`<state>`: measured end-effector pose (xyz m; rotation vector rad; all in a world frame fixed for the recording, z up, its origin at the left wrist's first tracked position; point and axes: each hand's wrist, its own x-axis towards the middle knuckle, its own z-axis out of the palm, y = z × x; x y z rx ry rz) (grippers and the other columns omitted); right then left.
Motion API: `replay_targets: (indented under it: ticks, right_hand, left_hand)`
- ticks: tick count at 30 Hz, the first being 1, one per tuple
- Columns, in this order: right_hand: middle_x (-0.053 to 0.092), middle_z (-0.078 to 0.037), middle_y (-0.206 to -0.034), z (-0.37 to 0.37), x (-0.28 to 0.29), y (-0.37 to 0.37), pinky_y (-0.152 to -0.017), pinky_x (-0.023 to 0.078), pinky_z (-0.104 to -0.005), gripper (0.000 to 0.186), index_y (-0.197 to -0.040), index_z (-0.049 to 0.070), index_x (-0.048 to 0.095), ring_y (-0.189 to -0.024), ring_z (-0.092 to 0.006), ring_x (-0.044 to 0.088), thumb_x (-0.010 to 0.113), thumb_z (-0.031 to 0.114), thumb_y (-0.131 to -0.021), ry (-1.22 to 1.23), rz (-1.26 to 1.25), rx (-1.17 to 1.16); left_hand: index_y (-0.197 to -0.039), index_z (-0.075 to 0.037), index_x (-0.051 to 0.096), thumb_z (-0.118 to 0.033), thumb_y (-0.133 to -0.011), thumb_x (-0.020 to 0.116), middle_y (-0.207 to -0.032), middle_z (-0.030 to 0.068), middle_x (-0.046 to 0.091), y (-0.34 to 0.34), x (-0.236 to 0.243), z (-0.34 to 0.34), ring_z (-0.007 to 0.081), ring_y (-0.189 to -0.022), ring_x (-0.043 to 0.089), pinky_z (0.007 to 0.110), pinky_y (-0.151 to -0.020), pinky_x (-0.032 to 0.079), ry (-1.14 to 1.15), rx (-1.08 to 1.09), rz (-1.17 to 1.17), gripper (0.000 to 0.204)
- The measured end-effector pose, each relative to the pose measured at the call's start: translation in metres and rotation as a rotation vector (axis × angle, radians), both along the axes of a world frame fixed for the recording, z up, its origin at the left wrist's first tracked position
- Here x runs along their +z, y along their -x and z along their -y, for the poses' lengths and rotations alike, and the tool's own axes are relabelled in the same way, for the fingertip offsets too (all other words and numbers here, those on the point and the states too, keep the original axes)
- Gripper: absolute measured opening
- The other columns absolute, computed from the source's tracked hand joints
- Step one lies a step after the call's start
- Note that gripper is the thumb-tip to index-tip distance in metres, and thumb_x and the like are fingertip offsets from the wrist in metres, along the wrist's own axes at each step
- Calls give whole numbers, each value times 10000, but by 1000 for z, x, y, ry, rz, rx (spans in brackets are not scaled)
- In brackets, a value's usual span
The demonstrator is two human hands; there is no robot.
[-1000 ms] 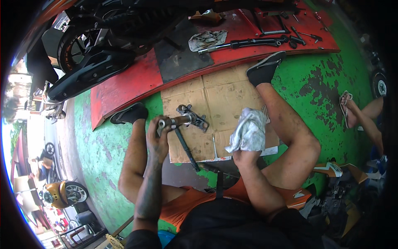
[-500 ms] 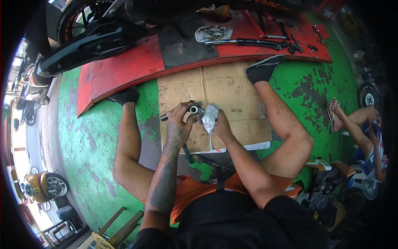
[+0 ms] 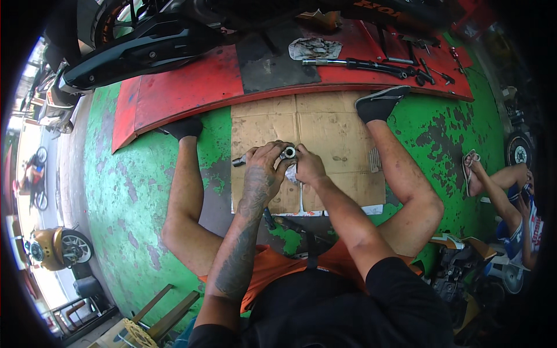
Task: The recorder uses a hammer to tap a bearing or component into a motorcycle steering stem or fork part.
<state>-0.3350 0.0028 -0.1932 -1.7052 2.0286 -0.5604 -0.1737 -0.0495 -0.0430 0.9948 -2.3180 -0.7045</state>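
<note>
Over a cardboard sheet (image 3: 336, 127), both of my hands meet at a metal part whose round hollow end (image 3: 288, 152) points up. My left hand (image 3: 264, 164) wraps round this part, and a dark cylindrical end (image 3: 238, 160) sticks out on its left side. My right hand (image 3: 310, 166) is closed against the part's right side. Beneath its fingers shows a whitish rag (image 3: 291, 173), mostly covered by the hands. How the right fingertips grip is hidden.
A red platform (image 3: 185, 93) crosses the far side, bearing a motorcycle (image 3: 145, 52), a stained cloth (image 3: 316, 49), a fork-like tube (image 3: 360, 65) and several tools. A black-handled tool (image 3: 287, 223) lies near me. Another person's legs (image 3: 493, 182) are at right.
The rag in my right hand has dropped from above the part to below it, and the right fingers have closed in on the part. The view has shifted slightly.
</note>
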Motion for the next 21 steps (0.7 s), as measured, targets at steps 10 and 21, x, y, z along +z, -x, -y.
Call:
replay_targets:
  ticks: [10,21]
  right_hand:
    - [579,-84,-1106,3,44,16,-787,566,-430,393,-1102,72,621,-933,-317,669,756,229,-767,191,167,182]
    - [592,-61,-1157,4,62,22,-824,564,-415,409,-1144,56,632,-959,-308,677,729,163,-762,154,141,241]
  left_hand:
    - [-1260,-68,645,-137,-867,711,-1119,108,676,-12,19,6,273,-1058,647,406,-959,461,-65,-15,-42,405]
    - [-1431,-74,504,-81,-935,670,-1150,127,628,-47,-21,-29,196,-969,654,325,-870,525,-415,162,-87,523]
